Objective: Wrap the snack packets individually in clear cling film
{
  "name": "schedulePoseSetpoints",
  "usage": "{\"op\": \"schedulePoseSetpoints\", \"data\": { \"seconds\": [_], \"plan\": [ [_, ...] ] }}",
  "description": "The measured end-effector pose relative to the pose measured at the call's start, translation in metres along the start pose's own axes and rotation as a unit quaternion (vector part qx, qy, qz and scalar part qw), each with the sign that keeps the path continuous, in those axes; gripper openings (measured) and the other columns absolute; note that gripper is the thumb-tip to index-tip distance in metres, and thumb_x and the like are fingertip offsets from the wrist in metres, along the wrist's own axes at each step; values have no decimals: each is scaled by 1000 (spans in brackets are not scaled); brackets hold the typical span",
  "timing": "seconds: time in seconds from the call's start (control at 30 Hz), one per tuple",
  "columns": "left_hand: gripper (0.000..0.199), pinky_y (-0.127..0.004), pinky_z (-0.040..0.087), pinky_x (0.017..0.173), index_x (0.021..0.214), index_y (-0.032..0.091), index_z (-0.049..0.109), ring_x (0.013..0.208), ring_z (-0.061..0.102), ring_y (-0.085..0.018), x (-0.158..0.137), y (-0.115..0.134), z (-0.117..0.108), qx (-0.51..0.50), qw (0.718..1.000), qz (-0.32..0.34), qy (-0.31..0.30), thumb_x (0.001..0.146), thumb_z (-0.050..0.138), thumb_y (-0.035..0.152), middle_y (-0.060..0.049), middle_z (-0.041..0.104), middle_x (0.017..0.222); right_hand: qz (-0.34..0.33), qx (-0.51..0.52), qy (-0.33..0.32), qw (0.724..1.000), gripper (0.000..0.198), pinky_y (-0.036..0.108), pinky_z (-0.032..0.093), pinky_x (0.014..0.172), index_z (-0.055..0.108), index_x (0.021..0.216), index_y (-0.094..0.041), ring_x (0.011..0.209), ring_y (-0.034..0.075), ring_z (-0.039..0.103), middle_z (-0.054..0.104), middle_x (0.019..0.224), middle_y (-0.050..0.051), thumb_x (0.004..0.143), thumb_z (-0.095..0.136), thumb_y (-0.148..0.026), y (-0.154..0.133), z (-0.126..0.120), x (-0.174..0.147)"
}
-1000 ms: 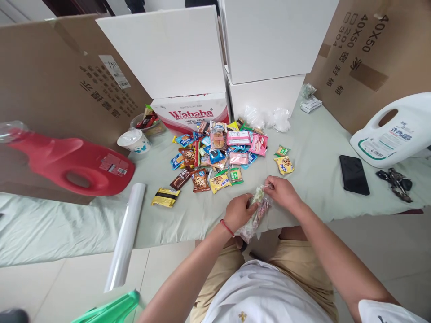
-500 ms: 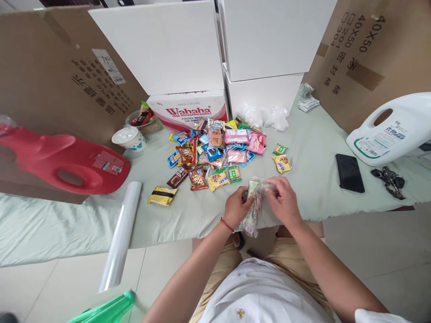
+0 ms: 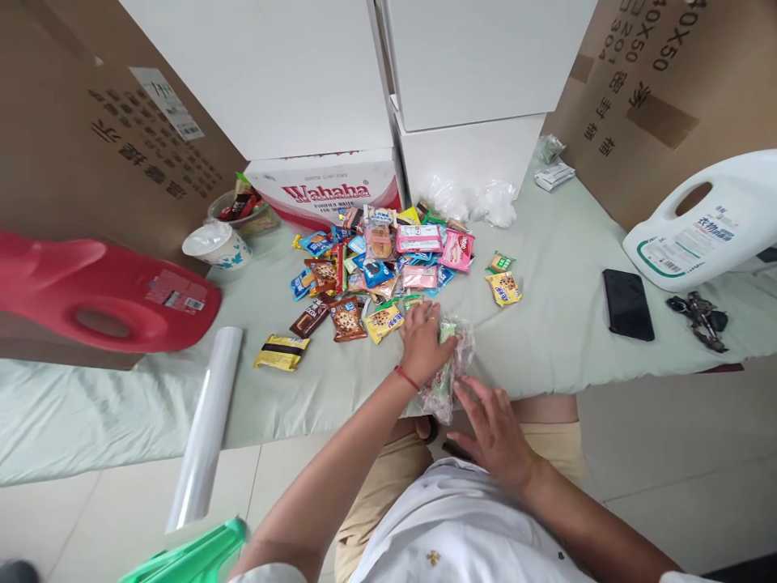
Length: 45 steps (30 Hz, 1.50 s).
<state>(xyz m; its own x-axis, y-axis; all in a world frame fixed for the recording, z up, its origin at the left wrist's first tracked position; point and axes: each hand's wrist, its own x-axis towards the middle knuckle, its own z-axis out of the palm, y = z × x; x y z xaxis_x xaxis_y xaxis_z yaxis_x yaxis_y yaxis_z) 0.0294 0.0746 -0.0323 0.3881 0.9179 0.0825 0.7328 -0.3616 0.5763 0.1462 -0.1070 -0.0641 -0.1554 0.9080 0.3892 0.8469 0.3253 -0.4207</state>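
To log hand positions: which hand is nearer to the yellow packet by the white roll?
Left. The left hand is right of the yellow packet; the right hand is farther right, lower in view.

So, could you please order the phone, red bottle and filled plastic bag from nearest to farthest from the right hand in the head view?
1. Filled plastic bag, just left.
2. Phone, to the right.
3. Red bottle, far left.

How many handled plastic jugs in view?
2: the red jug at far left, cut off by the frame, and the white jug at far right, beyond the phone. Others could be hidden.
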Motion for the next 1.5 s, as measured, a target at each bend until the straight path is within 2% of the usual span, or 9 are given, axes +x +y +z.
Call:
{"op": "schedulePoseSetpoints", "data": {
  "seconds": [0.1,0.2,0.37,0.57,0.9,1.0,1.13,1.3,1.5],
  "plan": [
    [34,-61,24,118,109,24,75,146,33,-38,14,-3,0,-33,998,23,-56,75,75,20,-10,59,143,-5,-9,11,1000,52,48,47,91,51,147,-30,106,29,58,57,138,16,98,60,-43,-2,8,6],
    [21,-51,35,113,90,24,75,131,50,-29,13,-7,0,-83,993,81,-30,76,67,11,-5,73,120,18,58,9,998,23,43,47,86,71,118,-29,95,25,58,65,116,10,97,61,-31,-4,9,23],
    [21,-41,48,94,80,21,71,94,58,-23,1,-14,0,-100,979,180,16,84,54,9,-6,74,89,121,291,-20,949,11,29,48,72,71,89,-22,84,18,60,61,91,5,94,62,-22,-4,2,58],
    [24,-38,52,90,87,20,71,95,65,-20,-12,-26,2,-163,973,161,21,82,50,8,-8,73,96,182,236,-61,953,32,27,39,63,57,62,-21,67,14,53,57,75,1,93,59,-29,-5,2,72],
    [32,-47,45,106,116,22,72,120,61,-27,-30,-39,-36,-185,952,210,-124,90,58,36,-12,71,126,305,221,107,920,23,29,42,62,49,67,-23,66,15,49,50,73,-1,85,62,-30,4,21,71],
    [38,-49,40,110,117,24,72,123,58,-29,-39,-36,-25,-161,959,211,-102,85,71,43,-12,71,128,367,295,85,878,18,28,45,56,54,80,-24,64,16,49,50,71,-3,78,68,-34,14,25,75],
    [15,-47,41,108,95,24,75,109,63,-23,-48,-30,-6,-188,969,158,-41,93,64,35,-7,78,110,418,387,26,821,26,25,41,45,53,82,-24,56,14,42,44,66,-5,78,69,-45,23,25,77],
    [14,-44,42,103,81,24,71,104,60,-22,-50,-22,-1,-203,973,103,-24,92,63,27,-4,78,99,316,282,87,901,51,33,53,61,56,129,-21,59,11,47,59,113,9,82,70,-33,29,12,77],
    [7,-37,47,93,90,23,60,101,58,-22,-54,-18,2,-241,970,36,20,86,63,18,-5,67,96,103,205,32,973,20,39,51,79,75,97,-25,91,24,58,67,90,7,94,57,-18,29,-6,89]
  ]
}}
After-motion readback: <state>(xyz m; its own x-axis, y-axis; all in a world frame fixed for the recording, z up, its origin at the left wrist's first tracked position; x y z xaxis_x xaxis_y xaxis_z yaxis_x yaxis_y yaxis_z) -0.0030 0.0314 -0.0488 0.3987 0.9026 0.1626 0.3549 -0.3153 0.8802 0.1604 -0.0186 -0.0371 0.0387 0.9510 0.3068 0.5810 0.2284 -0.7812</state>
